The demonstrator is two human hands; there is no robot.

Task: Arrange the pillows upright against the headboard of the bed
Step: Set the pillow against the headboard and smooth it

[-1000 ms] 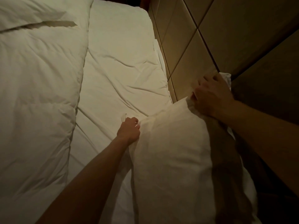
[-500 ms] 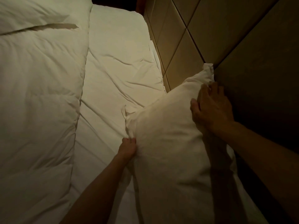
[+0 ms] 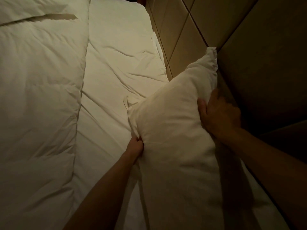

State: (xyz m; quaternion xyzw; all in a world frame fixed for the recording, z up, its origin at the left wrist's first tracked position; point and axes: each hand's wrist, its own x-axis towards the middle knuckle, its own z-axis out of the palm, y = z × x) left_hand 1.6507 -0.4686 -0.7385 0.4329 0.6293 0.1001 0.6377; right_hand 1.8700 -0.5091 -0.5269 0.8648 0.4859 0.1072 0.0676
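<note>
- left hand (image 3: 134, 146): grip bunched tight on the pillow (image 3: 174, 130) edge, low side
- right hand (image 3: 217, 113): fingers spread, pressing pillow's upper side
- pillow tilted, top corner touching headboard (image 3: 182, 39), btm on bed sheet (image 3: 119, 67)
- duvet (image 3: 38, 97) off to the left

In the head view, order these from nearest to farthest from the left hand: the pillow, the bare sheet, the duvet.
From the left hand:
1. pillow, in its grip, right of it.
2. bare sheet, beside and beyond it.
3. duvet, far left.

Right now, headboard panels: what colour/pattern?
Tan headboard, plain panels split by diagonal seams; head view.
</note>
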